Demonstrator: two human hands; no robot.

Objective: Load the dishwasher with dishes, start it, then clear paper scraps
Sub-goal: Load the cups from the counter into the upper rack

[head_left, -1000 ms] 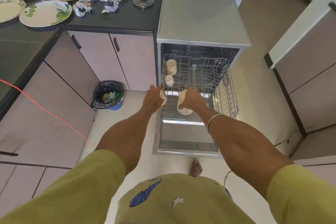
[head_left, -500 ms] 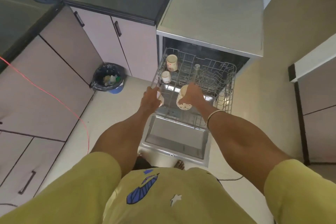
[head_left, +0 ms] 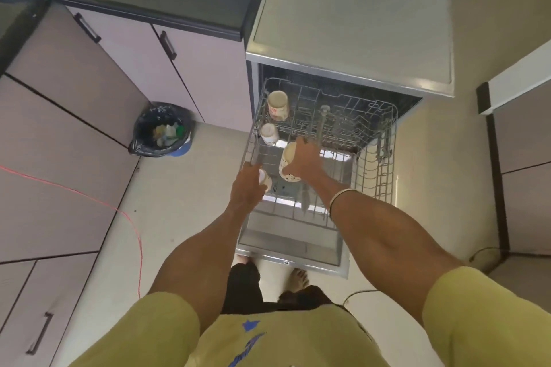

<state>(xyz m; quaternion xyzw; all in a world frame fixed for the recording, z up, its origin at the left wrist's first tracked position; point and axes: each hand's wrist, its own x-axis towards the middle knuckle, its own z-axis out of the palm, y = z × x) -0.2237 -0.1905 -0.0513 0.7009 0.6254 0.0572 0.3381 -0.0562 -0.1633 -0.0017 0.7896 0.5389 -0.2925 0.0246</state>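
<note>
Each hand grips a cup, left hand [head_left: 249, 185] and right hand [head_left: 304, 162], held over the rack [head_left: 375, 158] for placing.

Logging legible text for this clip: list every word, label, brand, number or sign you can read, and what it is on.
No text is legible.
Upper cup in the rack: a red mark, too blurred to read.
Dishwasher door, front edge: a small dark mark, too small to read.
Shirt: a blue print, only shapes can be made out.
Cup in the right hand: dark spots, no lettering seen.
</note>
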